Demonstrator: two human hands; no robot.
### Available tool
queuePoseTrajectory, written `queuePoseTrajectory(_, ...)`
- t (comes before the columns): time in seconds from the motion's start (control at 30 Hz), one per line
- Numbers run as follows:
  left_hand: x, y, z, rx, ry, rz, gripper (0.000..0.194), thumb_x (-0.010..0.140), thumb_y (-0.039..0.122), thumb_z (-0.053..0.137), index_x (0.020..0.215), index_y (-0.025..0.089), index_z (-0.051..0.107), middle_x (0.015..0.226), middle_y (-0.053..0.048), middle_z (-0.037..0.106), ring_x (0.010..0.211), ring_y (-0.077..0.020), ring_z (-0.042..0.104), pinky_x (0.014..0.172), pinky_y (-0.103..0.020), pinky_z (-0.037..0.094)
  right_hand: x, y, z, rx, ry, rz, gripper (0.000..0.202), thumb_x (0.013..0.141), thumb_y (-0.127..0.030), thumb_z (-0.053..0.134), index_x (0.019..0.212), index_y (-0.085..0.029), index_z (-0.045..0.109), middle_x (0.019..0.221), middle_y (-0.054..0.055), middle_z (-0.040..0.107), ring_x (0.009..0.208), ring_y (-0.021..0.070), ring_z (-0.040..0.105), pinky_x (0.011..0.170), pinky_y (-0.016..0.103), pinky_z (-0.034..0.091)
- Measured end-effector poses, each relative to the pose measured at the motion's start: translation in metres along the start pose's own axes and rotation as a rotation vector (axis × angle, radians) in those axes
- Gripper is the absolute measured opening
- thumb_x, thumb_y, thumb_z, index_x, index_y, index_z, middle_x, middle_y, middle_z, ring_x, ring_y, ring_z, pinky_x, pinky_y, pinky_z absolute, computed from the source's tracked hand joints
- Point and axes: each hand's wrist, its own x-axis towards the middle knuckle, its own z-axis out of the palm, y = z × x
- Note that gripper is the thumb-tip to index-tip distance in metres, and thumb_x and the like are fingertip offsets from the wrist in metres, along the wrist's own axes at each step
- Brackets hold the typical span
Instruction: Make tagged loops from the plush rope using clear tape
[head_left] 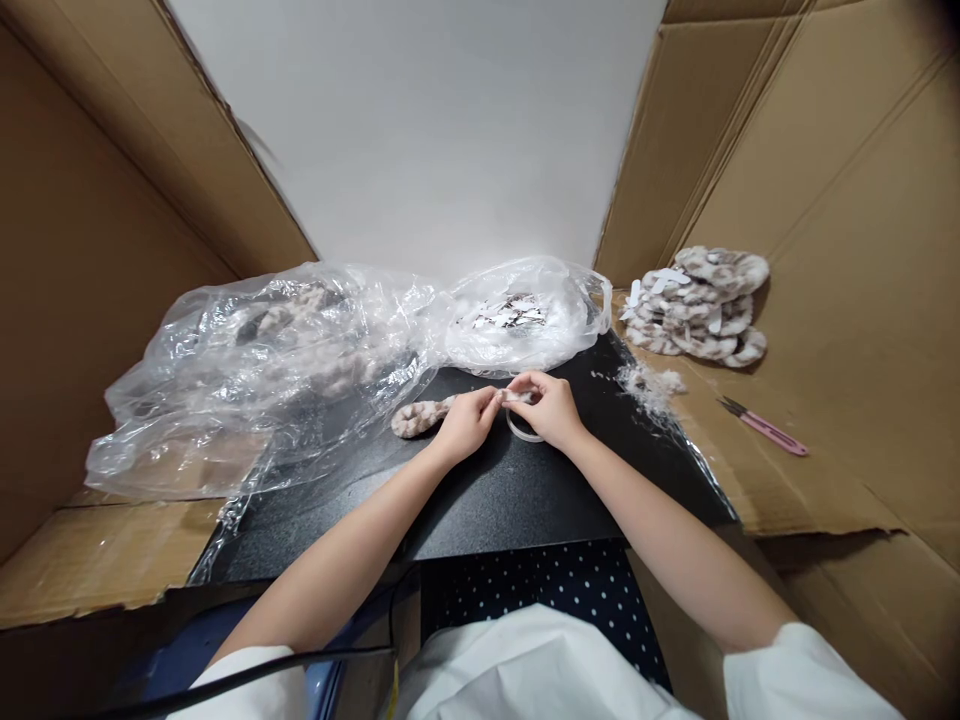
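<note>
Over the black tabletop, my left hand [466, 424] is closed, its fingertips pinching a fluffy brown-and-white plush strip [417, 419]. The strip's looped end lies on the table to the left of that hand. My right hand [553, 408] pinches the strip's other end, close to the left fingertips. Just beneath the right hand is a thin whitish ring or band [523, 432]; I cannot tell whether it joins the strip. The fingers partly hide the spot where both hands meet.
Behind my hands stands a clear bag [517, 335] of small white-and-dark pieces. A larger plastic bag [300, 375] with fluffy material spreads left. To the right are stacked plush loops [697, 310] with white tags, loose fluff [651, 388] and pink thread snips [765, 428]. Cardboard walls [847, 200] flank the table.
</note>
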Motion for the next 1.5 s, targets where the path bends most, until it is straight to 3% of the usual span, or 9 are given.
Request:
queuePoseTrajectory(0.23, 0.002, -0.002, 0.0, -0.207, -0.072, -0.031, 0.04, 0.093, 0.045, 0.039, 0.07, 0.016, 0.053, 0.064, 0.001, 0.052, 0.063, -0.0132, 0.046, 0.059, -0.024, 0.035, -0.004, 0.001, 0.004, -0.098, 0.0, -0.126, 0.012, 0.074, -0.017, 0.062, 0.084, -0.022, 0.065, 0.081, 0.002, 0.074, 0.077, 0.0195, 0.072, 0.07, 0.028, 0.054)
queuePoseTrajectory(0.4, 0.005, -0.007, 0.005, -0.271, -0.013, -0.064, 0.038, 0.09, 0.045, 0.042, 0.069, 0.016, 0.052, 0.063, 0.002, 0.048, 0.061, -0.0122, 0.042, 0.06, -0.024, 0.033, -0.002, 0.002, 0.004, -0.147, -0.008, -0.17, 0.012, 0.075, -0.018, 0.063, 0.087, -0.021, 0.066, 0.083, 0.003, 0.074, 0.08, 0.0199, 0.072, 0.074, 0.029, 0.055)
queuePoseTrajectory(0.57, 0.005, -0.009, 0.006, -0.249, 0.039, -0.082, 0.035, 0.09, 0.042, 0.043, 0.065, 0.017, 0.045, 0.06, 0.003, 0.041, 0.059, -0.0116, 0.037, 0.058, -0.025, 0.029, -0.001, -0.004, -0.003, -0.18, -0.019, -0.234, 0.03, 0.072, -0.02, 0.07, 0.102, -0.021, 0.064, 0.105, 0.007, 0.071, 0.097, 0.0212, 0.068, 0.086, 0.032, 0.054)
queuePoseTrajectory(0.83, 0.003, -0.011, 0.005, -0.186, 0.048, -0.085, 0.034, 0.09, 0.04, 0.042, 0.064, 0.018, 0.042, 0.058, 0.004, 0.036, 0.056, -0.0111, 0.034, 0.055, -0.024, 0.026, 0.001, 0.0, -0.005, -0.102, 0.033, -0.174, 0.014, 0.073, -0.021, 0.068, 0.087, -0.022, 0.066, 0.075, 0.001, 0.073, 0.069, 0.0188, 0.071, 0.066, 0.03, 0.058)
queuePoseTrajectory(1.13, 0.005, -0.009, 0.008, -0.257, 0.03, -0.087, 0.032, 0.091, 0.037, 0.04, 0.066, 0.017, 0.045, 0.059, 0.004, 0.039, 0.058, -0.0117, 0.036, 0.057, -0.024, 0.028, -0.001, 0.001, 0.004, 0.005, 0.082, -0.091, 0.014, 0.068, -0.023, 0.072, 0.079, -0.022, 0.064, 0.07, 0.001, 0.072, 0.065, 0.0195, 0.071, 0.061, 0.028, 0.057)
queuePoseTrajectory(1.5, 0.006, -0.013, 0.008, -0.392, -0.05, -0.098, 0.037, 0.088, 0.048, 0.041, 0.069, 0.017, 0.049, 0.058, 0.004, 0.038, 0.056, -0.0105, 0.032, 0.052, -0.023, 0.027, -0.005, 0.001, 0.01, -0.092, 0.073, -0.175, 0.008, 0.076, -0.025, 0.067, 0.08, -0.022, 0.061, 0.074, 0.002, 0.072, 0.069, 0.0188, 0.071, 0.067, 0.028, 0.056)
